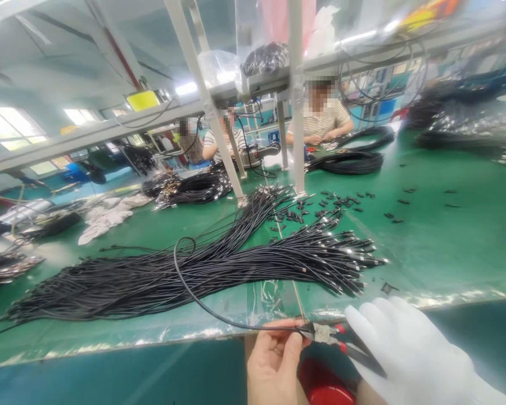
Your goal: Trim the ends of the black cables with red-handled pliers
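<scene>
My bare left hand [274, 360] pinches the end of a black cable [211, 310] at the table's front edge. From there the cable loops up over the bundle of black cables [185, 270] lying across the green table. White-gloved, my right hand [409, 349] is closed around the handles of a pair of pliers [326, 334] with red and dark grips. The jaws of the pliers are at the cable end, right by my left fingertips. Whether they bite on it is too small to tell.
Small black pieces [295, 215] lie scattered behind the bundle. Coiled cables [349, 162] rest farther back, near a seated person in a striped shirt [320, 115]. Upright metal posts [296, 101] carry a shelf. Below the edge stands a red container [331, 394].
</scene>
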The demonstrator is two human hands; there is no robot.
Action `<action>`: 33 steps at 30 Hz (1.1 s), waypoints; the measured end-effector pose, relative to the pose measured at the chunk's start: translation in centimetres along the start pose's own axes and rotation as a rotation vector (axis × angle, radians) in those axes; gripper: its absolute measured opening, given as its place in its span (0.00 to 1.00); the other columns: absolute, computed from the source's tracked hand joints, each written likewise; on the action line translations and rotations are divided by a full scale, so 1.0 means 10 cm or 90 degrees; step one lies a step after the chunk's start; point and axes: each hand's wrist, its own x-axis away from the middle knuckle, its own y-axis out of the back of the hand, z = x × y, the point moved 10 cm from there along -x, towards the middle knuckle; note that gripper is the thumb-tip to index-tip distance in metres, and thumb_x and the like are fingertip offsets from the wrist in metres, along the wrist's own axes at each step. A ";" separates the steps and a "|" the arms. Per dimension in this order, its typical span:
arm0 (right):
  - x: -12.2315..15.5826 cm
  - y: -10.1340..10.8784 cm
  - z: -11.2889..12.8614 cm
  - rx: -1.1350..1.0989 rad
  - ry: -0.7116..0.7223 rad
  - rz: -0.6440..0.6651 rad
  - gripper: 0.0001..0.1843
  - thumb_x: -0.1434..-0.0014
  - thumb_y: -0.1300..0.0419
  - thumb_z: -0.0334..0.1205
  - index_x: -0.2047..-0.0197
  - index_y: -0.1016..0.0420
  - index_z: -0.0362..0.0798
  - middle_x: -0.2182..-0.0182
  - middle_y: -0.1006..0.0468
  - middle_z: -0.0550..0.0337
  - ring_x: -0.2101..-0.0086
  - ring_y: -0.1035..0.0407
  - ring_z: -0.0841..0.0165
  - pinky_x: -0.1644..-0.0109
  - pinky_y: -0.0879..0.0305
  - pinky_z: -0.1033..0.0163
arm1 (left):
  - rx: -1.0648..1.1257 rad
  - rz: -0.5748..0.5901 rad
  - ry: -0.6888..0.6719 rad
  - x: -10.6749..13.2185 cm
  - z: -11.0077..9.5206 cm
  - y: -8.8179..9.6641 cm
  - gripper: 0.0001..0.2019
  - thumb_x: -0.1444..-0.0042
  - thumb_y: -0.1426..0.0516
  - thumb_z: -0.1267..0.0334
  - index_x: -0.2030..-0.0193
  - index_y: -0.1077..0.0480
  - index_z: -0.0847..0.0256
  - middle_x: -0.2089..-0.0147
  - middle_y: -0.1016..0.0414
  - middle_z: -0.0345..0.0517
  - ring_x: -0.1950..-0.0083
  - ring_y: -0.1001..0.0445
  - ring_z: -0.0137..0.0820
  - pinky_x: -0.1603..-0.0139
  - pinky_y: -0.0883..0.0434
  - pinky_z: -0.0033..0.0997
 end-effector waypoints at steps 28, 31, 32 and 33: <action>0.05 0.17 0.09 0.125 -0.144 -0.057 0.14 0.35 0.50 0.42 0.55 0.24 0.50 0.69 0.22 0.51 0.72 0.30 0.56 0.65 0.32 0.51 | -0.014 -0.058 -0.072 -0.03 -0.05 0.06 0.12 0.53 0.25 0.56 0.67 0.18 0.58 0.66 0.14 0.44 0.64 0.16 0.32 0.59 0.20 0.24; -0.03 0.15 0.02 0.065 -0.075 -0.011 0.15 0.38 0.45 0.40 0.51 0.25 0.46 0.64 0.20 0.50 0.71 0.29 0.58 0.69 0.33 0.54 | 0.027 -0.015 -0.008 -0.09 -0.07 0.02 0.15 0.57 0.23 0.55 0.68 0.18 0.60 0.68 0.15 0.44 0.66 0.17 0.32 0.61 0.19 0.26; -0.06 0.16 -0.01 0.051 -0.060 -0.002 0.17 0.38 0.45 0.39 0.48 0.26 0.46 0.61 0.19 0.48 0.67 0.26 0.56 0.66 0.31 0.54 | 0.032 0.005 0.010 -0.10 -0.07 0.00 0.16 0.58 0.22 0.55 0.68 0.18 0.60 0.68 0.16 0.44 0.66 0.17 0.32 0.61 0.19 0.25; -0.09 0.17 -0.05 0.046 -0.053 -0.003 0.18 0.38 0.45 0.38 0.46 0.27 0.45 0.58 0.18 0.47 0.62 0.25 0.54 0.62 0.29 0.53 | 0.034 0.025 0.028 -0.10 -0.07 -0.02 0.17 0.59 0.22 0.54 0.68 0.17 0.61 0.68 0.16 0.45 0.67 0.17 0.32 0.62 0.19 0.25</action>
